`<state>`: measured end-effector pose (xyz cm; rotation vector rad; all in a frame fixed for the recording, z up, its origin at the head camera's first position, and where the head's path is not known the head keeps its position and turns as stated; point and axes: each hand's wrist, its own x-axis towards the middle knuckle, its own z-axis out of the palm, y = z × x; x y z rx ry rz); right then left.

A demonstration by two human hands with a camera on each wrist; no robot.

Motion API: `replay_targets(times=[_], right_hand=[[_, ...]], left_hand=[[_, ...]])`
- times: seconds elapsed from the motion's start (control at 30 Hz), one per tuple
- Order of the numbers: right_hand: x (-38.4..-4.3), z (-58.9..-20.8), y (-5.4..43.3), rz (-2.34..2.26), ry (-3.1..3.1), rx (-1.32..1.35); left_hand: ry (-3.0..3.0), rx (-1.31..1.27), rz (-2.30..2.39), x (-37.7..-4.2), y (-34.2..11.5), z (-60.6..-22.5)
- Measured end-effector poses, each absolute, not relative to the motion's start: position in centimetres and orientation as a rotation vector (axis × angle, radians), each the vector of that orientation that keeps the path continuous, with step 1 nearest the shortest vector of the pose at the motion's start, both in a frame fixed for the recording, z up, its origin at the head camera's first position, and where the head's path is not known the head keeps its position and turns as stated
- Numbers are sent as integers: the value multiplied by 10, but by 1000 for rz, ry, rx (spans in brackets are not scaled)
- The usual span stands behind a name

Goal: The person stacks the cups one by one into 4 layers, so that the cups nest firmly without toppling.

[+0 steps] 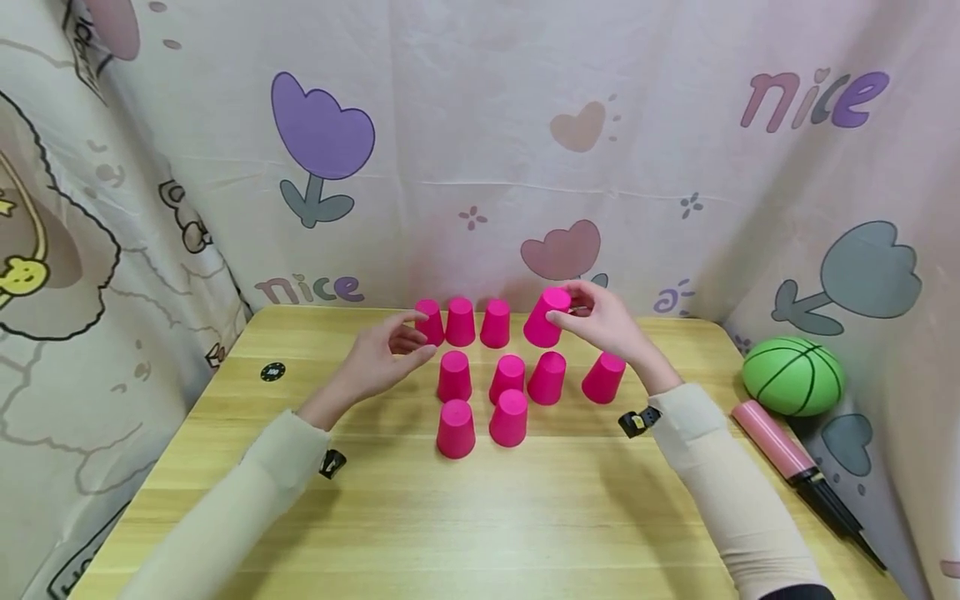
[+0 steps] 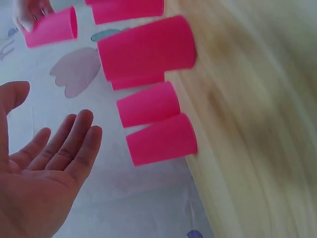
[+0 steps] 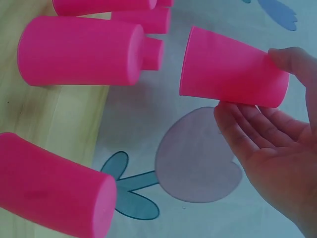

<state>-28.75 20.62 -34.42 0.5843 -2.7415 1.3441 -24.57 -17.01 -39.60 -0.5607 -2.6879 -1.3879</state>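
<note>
My right hand (image 1: 603, 321) pinches a bright pink cup (image 1: 546, 318) between thumb and fingers. That cup is upside down and slightly tilted; the right wrist view shows the held cup (image 3: 230, 69) raised off the table. My left hand (image 1: 382, 354) hovers beside the leftmost back cup (image 1: 427, 323), its fingers loosely extended. In the left wrist view that left hand (image 2: 49, 168) has nothing in its palm. Several more pink cups stand upside down in loose rows, among them a front left cup (image 1: 456, 432), a front right cup (image 1: 508, 421) and a far right cup (image 1: 603, 379).
The wooden table (image 1: 480, 525) carries a black round chip (image 1: 273, 372) at the left. On the right lie a green ball (image 1: 793, 377) and a pink and black hand pump (image 1: 780, 446). A printed curtain (image 1: 450, 108) hangs behind the table's back edge.
</note>
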Motion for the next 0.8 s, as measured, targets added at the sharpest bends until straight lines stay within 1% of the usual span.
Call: replay_targets(times=[0.4, 0.6, 0.8], right_hand=[[-323, -359, 194, 1293, -2787, 470], [-340, -373, 189, 1259, -2837, 428], [-352, -388, 187, 1175, -2861, 449]], left_hand=[[-2717, -783, -1459, -213, -155, -415], [-2737, -843, -1512, -202, -152, -422], [-2754, -870, -1487, -195, -152, -426]])
